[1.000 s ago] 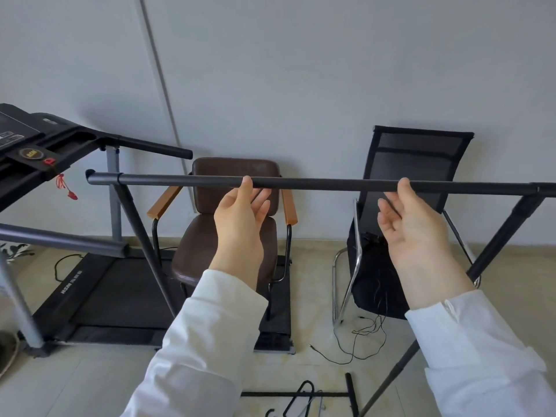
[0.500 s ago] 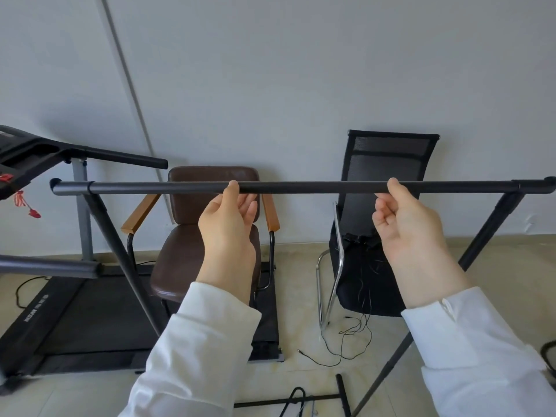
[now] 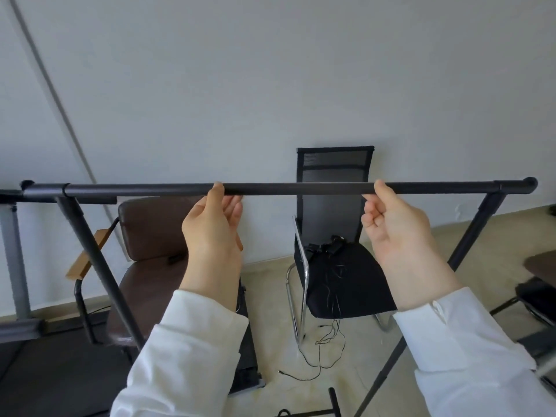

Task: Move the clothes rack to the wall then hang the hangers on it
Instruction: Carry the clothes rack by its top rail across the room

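Across the middle of the frame, the clothes rack [image 3: 301,188] shows its top bar as one long dark line running left to right, level and roughly parallel to the wall [image 3: 270,70] behind it. Both hands meet it from below and from the near side: the left hand [image 3: 212,227] at centre-left, the right hand [image 3: 397,228] at centre-right, each with fingers loosely curled up against the bar, touching it but not wrapped fully round. Neither hand looks clearly nearer; they sit about evenly either side of the bar's middle. Beyond the bar, between rack and wall, stand a brown chair [image 3: 150,236] and a black chair [image 3: 334,236], so a push straight ahead would likely meet them first.
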Demonstrator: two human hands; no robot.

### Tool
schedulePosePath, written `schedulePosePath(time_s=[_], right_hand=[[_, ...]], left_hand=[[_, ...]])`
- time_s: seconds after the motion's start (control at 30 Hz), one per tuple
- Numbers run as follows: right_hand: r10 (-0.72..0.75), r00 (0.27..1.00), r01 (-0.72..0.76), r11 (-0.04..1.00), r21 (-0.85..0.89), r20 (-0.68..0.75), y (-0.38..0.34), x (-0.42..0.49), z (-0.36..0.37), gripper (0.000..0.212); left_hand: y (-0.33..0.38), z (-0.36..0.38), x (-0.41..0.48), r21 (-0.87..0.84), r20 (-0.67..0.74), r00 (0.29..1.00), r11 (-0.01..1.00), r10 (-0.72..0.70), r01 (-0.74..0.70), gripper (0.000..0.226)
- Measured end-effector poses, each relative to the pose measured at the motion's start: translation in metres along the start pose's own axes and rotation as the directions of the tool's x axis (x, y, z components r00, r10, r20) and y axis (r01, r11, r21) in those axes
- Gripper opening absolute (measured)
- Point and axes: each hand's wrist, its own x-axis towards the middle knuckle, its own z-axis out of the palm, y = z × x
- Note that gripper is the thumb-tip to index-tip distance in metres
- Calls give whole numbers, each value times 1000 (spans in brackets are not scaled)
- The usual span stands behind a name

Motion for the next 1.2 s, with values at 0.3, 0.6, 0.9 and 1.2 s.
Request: schedulePosePath(time_s=[0.3, 0.6, 0.9, 1.2], right_hand=[[2, 998, 1, 999, 43, -68, -42, -20, -55, 18], [-22, 989, 32, 997, 67, -145, -66, -47, -104, 18], [-108, 963, 123, 991, 49, -245, -78, -90, -142, 16], [-221, 892, 267, 961, 65, -395, -86, -152, -185, 11]], left_hand=[[-12, 32, -45, 41, 125, 984, 992, -127, 123, 34], [-32, 43, -86, 70, 190, 954, 972, -234, 225, 20], [-37, 39, -126, 118, 283, 896, 939, -343, 322, 17], [-53, 42, -174, 176, 377, 810, 894, -448, 412, 14]])
